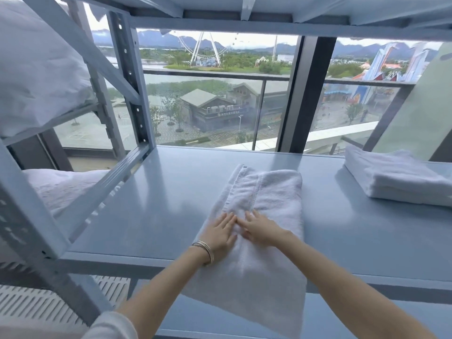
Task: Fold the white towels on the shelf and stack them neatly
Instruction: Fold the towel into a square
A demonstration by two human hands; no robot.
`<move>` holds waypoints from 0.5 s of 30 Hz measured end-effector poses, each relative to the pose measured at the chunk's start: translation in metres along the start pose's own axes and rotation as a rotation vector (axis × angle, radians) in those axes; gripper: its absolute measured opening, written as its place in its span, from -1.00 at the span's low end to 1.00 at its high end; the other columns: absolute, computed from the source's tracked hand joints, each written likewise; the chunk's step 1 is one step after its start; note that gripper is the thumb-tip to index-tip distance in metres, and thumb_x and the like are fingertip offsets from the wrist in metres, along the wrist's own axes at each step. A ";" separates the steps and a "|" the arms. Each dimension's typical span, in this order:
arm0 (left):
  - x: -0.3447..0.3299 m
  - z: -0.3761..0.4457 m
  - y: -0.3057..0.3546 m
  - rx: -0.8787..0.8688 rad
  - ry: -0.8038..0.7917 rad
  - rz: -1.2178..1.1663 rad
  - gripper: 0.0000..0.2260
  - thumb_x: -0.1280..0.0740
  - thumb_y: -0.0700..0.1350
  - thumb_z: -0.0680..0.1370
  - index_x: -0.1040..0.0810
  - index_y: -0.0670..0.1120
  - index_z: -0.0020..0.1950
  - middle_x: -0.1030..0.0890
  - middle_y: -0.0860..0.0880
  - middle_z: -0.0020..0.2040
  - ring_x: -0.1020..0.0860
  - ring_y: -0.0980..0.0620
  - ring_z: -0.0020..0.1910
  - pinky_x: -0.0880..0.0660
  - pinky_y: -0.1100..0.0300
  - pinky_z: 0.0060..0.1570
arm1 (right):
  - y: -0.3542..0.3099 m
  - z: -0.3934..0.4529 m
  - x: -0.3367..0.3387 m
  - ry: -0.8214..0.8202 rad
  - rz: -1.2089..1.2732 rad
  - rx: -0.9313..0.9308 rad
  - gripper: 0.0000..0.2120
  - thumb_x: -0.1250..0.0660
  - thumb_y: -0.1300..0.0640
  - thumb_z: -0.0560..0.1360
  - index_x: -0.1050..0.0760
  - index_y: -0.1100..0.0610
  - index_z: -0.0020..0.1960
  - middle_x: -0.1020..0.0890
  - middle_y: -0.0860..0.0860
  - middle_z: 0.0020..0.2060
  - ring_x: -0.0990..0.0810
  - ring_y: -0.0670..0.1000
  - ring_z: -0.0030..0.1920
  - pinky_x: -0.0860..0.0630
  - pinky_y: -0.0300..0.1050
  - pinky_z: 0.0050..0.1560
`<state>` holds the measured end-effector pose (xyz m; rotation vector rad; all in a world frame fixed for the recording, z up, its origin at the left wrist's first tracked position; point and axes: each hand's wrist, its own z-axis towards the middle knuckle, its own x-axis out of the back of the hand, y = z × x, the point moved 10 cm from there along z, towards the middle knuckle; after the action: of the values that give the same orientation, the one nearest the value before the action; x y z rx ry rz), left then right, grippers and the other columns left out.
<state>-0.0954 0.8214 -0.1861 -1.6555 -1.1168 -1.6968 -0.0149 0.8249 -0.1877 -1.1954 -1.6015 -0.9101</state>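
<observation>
Thin bangles point(205, 250), white sleeve point(110, 326)

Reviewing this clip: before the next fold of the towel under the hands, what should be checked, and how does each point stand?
1. Both hands flat on the long white terry towel: left hand and right hand press it with straight fingers: ok.
2. Towel fully on the pale blue metal shelf: near end hangs over the front edge: not ok.
3. Towel surface smooth: ok.
4. Folded white towel stack at right, apart from the hands: ok.
5. Stack edges aligned: cannot tell.
</observation>
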 end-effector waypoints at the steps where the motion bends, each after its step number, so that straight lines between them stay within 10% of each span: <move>1: -0.002 -0.003 0.002 0.068 0.004 -0.049 -0.48 0.02 -0.01 0.66 0.09 -0.19 0.54 0.11 -0.08 0.55 0.16 0.00 0.53 0.25 0.21 0.45 | -0.001 0.006 0.002 -0.029 -0.006 0.015 -0.48 -0.03 0.05 0.64 0.06 -0.01 0.54 0.04 0.18 0.52 0.09 0.21 0.51 -0.01 0.22 0.42; 5: -0.012 -0.005 0.012 0.238 -0.135 -0.208 -0.45 -0.06 -0.18 0.61 0.13 -0.34 0.50 0.13 -0.26 0.53 0.13 -0.11 0.53 0.23 0.18 0.44 | -0.013 0.029 0.016 -0.088 0.000 0.165 -0.43 -0.07 0.22 0.61 0.04 -0.08 0.53 0.08 0.02 0.54 0.14 0.08 0.52 0.08 0.32 0.42; 10: 0.022 -0.010 -0.001 0.120 -0.116 -0.308 -0.71 -0.12 -0.23 0.54 -0.56 -0.16 0.16 -0.54 -0.17 0.19 -0.45 -0.14 0.26 -0.35 0.18 0.08 | -0.028 0.026 0.030 -0.033 -0.075 0.418 -0.37 -0.13 0.39 0.54 -0.16 -0.10 0.49 -0.08 -0.12 0.51 0.02 -0.02 0.52 0.04 0.24 0.43; 15: 0.042 0.018 -0.047 -0.027 0.050 0.147 -0.54 -0.11 -0.09 0.61 -0.14 0.08 0.51 -0.04 0.06 0.55 0.06 0.03 0.53 0.04 0.01 0.48 | -0.020 -0.005 -0.001 0.194 0.075 -0.011 -0.49 -0.02 -0.15 0.58 -0.16 0.01 0.47 -0.12 0.04 0.50 -0.10 0.17 0.48 -0.13 0.28 0.36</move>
<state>-0.1291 0.8684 -0.1561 -1.6594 -0.9294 -1.6571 -0.0333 0.8147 -0.1883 -1.1306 -1.3905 -0.9566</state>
